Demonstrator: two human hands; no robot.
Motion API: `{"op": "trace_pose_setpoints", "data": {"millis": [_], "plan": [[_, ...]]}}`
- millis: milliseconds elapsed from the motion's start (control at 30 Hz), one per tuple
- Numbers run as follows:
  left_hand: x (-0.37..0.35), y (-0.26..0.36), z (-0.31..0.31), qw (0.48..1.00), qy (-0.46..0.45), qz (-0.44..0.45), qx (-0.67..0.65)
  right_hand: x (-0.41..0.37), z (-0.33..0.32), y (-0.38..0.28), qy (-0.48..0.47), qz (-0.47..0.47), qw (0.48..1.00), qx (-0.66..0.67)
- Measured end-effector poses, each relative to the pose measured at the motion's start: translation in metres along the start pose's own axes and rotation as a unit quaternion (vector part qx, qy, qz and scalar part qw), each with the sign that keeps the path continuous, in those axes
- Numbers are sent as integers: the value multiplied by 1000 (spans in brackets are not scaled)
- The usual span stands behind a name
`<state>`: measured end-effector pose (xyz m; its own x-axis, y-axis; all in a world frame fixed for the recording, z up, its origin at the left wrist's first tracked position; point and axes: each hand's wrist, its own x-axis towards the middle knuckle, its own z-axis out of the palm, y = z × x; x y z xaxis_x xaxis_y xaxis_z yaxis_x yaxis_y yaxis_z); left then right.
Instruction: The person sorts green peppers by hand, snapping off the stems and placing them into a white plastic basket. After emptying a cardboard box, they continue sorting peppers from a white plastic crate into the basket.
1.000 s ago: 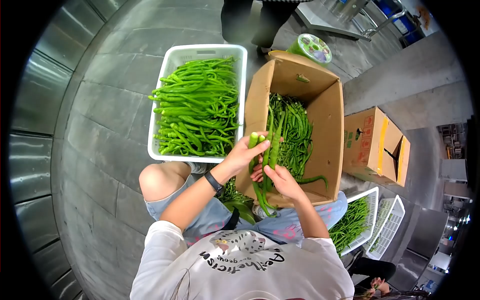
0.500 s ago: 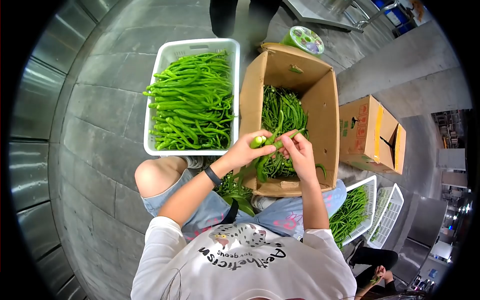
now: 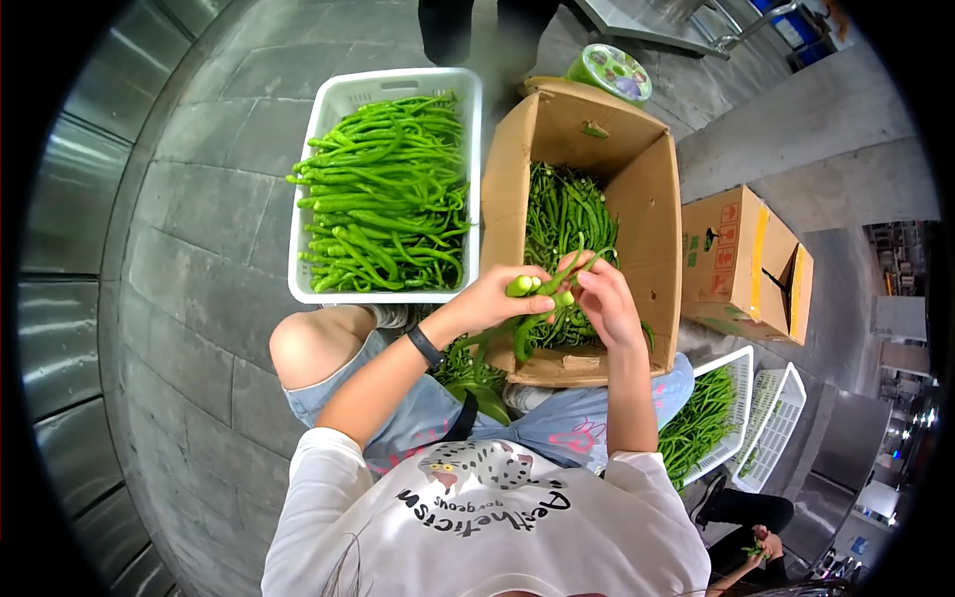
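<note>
Several long green chili peppers (image 3: pixel 527 338) are held in my left hand (image 3: pixel 499 301), their pale stem ends showing beside the thumb. My right hand (image 3: pixel 607 301) is close by on the right, its thumb and fingertips pinched at one green chili pepper (image 3: pixel 570 267) that slants up from the left hand. Exactly where the right fingertips meet it is partly hidden. Both hands are over the near part of an open cardboard box (image 3: pixel 510 199) with a heap of green chili peppers (image 3: pixel 572 214) inside.
At the left stands a white plastic crate (image 3: pixel 303 239) with peppers laid in rows. A taped carton (image 3: pixel 731 259), a crate of peppers (image 3: pixel 741 388) and another white crate (image 3: pixel 781 418) are on the right. A lidded tub (image 3: pixel 612 72) sits behind the box. Another person's hands (image 3: pixel 766 545) show at lower right.
My right hand has shifted slightly right and down, and the pepper at its fingertips has changed angle. My left hand keeps its grip on the peppers. The view has shifted slightly.
</note>
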<state>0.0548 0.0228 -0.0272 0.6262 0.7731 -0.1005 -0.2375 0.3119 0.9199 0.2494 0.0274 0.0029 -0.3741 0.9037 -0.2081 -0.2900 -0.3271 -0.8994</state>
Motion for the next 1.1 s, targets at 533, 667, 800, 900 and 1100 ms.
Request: {"op": "trace_pose_setpoints", "data": {"millis": [533,667,800,900,1100], "plan": [[2,-3,1,997,-48,7,65,1,6,-8,58,48,994,-74],[2,0,2,996,-72,17,47,4,-4,-2,10,130,981,143],[2,-6,2,998,-52,25,-13,3,-6,5,25,114,980,161],[3,-14,-3,999,-18,25,-40,1,-7,7,76,89,978,174],[7,-11,-4,994,26,64,-79,-2,-32,18,105,77,988,87]]}}
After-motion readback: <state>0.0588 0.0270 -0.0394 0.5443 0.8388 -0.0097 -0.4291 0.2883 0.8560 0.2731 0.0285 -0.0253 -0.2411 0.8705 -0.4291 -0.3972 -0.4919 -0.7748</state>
